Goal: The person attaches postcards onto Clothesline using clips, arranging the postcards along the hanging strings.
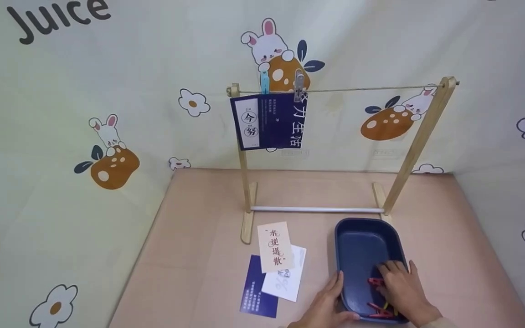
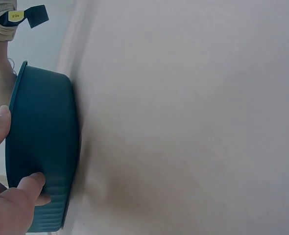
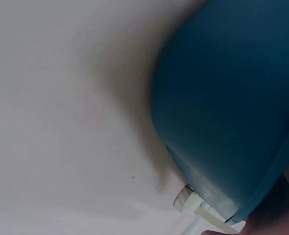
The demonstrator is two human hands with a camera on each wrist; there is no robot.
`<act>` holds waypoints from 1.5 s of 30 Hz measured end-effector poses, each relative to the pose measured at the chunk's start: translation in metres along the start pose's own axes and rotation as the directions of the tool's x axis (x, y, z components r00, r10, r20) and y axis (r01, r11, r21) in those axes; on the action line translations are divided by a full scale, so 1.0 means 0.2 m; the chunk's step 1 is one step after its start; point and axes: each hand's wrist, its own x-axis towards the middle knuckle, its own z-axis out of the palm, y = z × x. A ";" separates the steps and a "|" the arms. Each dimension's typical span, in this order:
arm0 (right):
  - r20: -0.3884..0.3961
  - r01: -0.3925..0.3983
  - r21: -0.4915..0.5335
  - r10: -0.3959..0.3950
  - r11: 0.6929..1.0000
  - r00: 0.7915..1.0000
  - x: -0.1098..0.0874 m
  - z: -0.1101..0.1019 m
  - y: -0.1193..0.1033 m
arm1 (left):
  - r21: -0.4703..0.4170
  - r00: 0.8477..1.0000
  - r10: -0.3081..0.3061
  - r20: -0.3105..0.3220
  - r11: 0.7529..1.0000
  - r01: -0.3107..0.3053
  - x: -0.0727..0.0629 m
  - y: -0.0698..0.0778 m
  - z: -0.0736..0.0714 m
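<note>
A dark blue plastic tray (image 1: 362, 246) stands on the table, with red clothespins (image 1: 379, 310) and a bit of yellow in its near end. My left hand (image 1: 324, 303) holds the tray at its near left corner. In the left wrist view, fingers (image 2: 32, 186) of that hand lie against the outer wall. My right hand (image 1: 401, 287) reaches over the right rim into the tray, its curled fingers on a red clothespin (image 1: 374, 281). The right wrist view shows mostly the tray's outer wall (image 3: 223, 98); the fingertips are hidden there.
Behind the tray stands a wooden frame (image 1: 419, 146) with a string (image 1: 362, 89) across it. A blue card (image 1: 280, 120) hangs there from a light blue clothespin (image 1: 265, 82) and a grey clothespin (image 1: 299, 84). Left of the tray lie overlapping cards (image 1: 275, 246).
</note>
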 end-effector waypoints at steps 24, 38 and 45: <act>-0.005 0.006 -0.003 -0.006 1.000 1.000 -0.03 0.02 -0.01 | -0.071 1.000 -0.003 0.005 0.997 0.003 -0.01 -0.01 0.03; -0.039 0.014 0.059 -0.012 0.998 0.999 0.00 -0.05 -0.02 | -0.151 1.000 -0.028 -0.010 0.988 0.026 -0.01 0.00 0.02; -0.131 0.024 0.123 -0.008 0.992 0.991 0.05 -0.09 -0.02 | -0.048 0.999 -0.014 -0.039 0.999 0.012 0.00 0.01 0.02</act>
